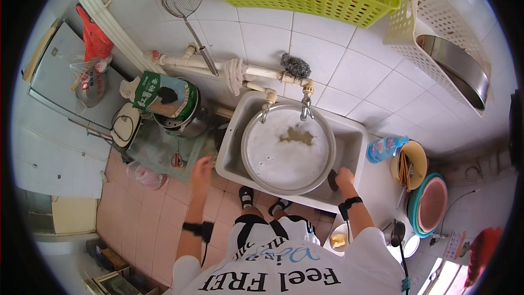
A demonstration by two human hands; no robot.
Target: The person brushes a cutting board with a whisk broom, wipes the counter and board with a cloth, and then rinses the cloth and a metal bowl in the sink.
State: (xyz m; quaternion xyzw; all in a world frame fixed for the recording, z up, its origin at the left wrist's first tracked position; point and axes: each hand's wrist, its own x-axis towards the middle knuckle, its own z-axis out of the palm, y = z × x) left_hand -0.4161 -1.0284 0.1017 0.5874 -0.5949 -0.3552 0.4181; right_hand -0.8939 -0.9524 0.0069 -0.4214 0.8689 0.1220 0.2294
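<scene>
A large round metal basin (248, 172) of foamy water sits in the white sink (360, 147). White suds cover most of its surface, with a brownish patch of water beneath the right tap (306, 108). My right hand (345, 177) is at the sink's right end, its fingers closed on a dark oval object (333, 180) beside the basin's rim; what this object is cannot be told. Off the sink's left edge, my left hand (201, 172) is raised and slightly blurred, fingers a little apart, with nothing visible in it. A second tap (265, 112) reaches over the basin's left rim.
Right of the sink stand a blue pump bottle (385, 149), a container of chopsticks (405, 172) and stacked plastic basins (430, 205). Leftward, a metal pot (192, 125) bears a green printed bag (163, 94); scissors (177, 159) lie nearby. A wire skimmer (196, 35) hangs above.
</scene>
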